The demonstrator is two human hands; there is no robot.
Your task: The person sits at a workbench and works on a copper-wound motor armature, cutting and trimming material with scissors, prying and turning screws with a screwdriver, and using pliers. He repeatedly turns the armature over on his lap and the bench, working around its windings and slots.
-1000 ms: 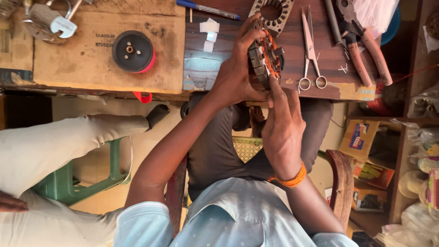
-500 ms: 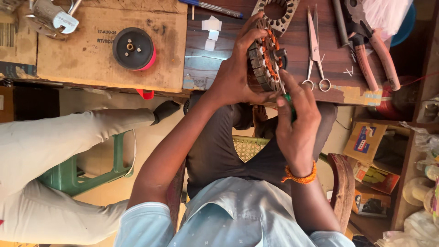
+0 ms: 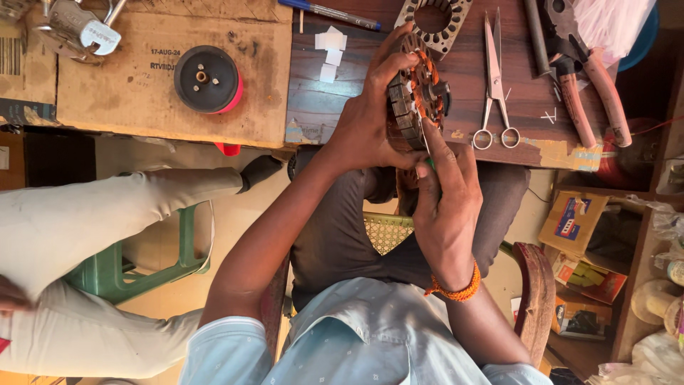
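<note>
- Nearest the camera, the right hand [image 3: 447, 207], an orange bracelet [image 3: 456, 291] at its wrist, rises from the lap; the forefinger is stretched out straight and its tip presses on the lower face of the motor stator [image 3: 415, 96], the other fingers curled loosely behind it with a small green thing just showing between them
- The left hand [image 3: 370, 117] grips the stator from its side: thumb under, fingers [image 3: 399, 68] bent over the upper rim, closed firmly on the metal stack
- The stator stands on edge just above the near edge of the dark wooden bench [image 3: 499, 50], copper windings [image 3: 427, 71] facing the right hand
- Beside it on the bench lie scissors [image 3: 494, 85], blades pointing away, and farther right red-handled pliers [image 3: 595, 93]
- Beyond the stator lies a second bare stator ring [image 3: 434, 18], with a blue pen [image 3: 331, 13] to its left
- On the left a flattened cardboard box [image 3: 142, 93] serves as a mat and bears a black round cap with a red rim [image 3: 208, 78]
- At the right, a shelf [image 3: 634, 314] holds small cartons [image 3: 573, 224]; their contents cannot be told
</note>
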